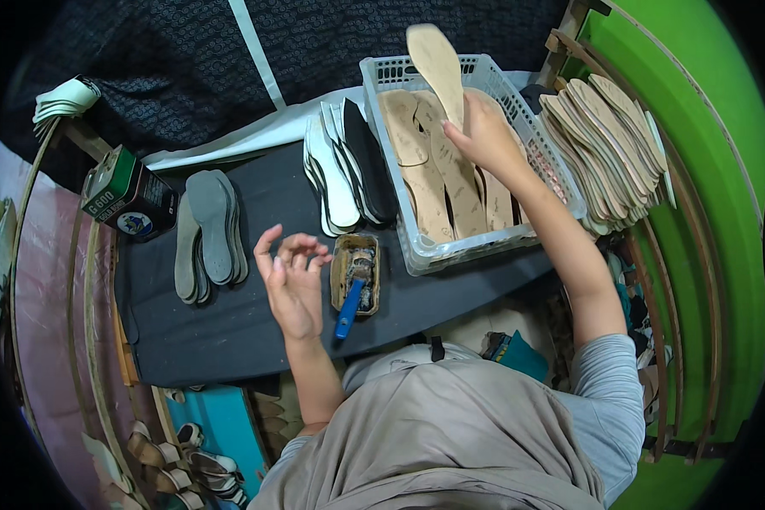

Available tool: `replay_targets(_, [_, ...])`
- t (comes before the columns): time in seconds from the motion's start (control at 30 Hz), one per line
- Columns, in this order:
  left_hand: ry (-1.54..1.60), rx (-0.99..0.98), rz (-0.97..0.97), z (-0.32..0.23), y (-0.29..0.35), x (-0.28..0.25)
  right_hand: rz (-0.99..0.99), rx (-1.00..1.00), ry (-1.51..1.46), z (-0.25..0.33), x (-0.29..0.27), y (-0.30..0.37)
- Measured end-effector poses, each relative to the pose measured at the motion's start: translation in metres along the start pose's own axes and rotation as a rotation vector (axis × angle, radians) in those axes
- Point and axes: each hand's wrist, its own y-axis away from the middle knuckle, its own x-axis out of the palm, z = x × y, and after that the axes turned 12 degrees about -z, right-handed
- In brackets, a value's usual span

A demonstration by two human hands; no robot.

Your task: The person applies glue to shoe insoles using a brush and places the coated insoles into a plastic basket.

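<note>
A dark cloth-covered counter [229,323] runs across the middle of the view, its edge bowed by the lens. At its right end stands a white plastic basket [416,246] packed with tan insole boards laid lengthwise. The right hand [484,136] reaches into the basket, and its grip is closed on one tan insole board [438,64], which stands upright with its rounded toe end poking above the basket's far rim. The left hand [293,280] hovers over the bare counter with an empty grip, fingers loosely curled and spread, just left of a small brown glue tray [342,276]. A blue-handled brush [350,302] lies in that tray, its handle sticking out over the near edge.

Left of the basket, a fan of white and black insoles [344,170] leans on the counter. Further left lies a short stack of grey insoles [208,234], and beside it a green and black tin [127,200] rests on its side at the counter's corner. Right of the basket, a tall stack of tan insoles [608,144] sits on a wooden rack against a bright green wall [722,212]. A dark patterned cloth [187,68] hangs behind the counter. Sandals [187,463] lie on the floor at lower left.
</note>
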Motion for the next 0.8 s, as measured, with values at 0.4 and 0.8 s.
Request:
replay_targets(0.4, [-0.21,0.127,-0.266,-0.009,0.054,-0.055,0.471,0.061,0.468,-0.021,0.061,-0.011])
replay_targets(0.8, [-0.236,0.148,-0.277,-0.002,0.061,-0.043,0.493,-0.047,0.492,-0.038,0.071,-0.013])
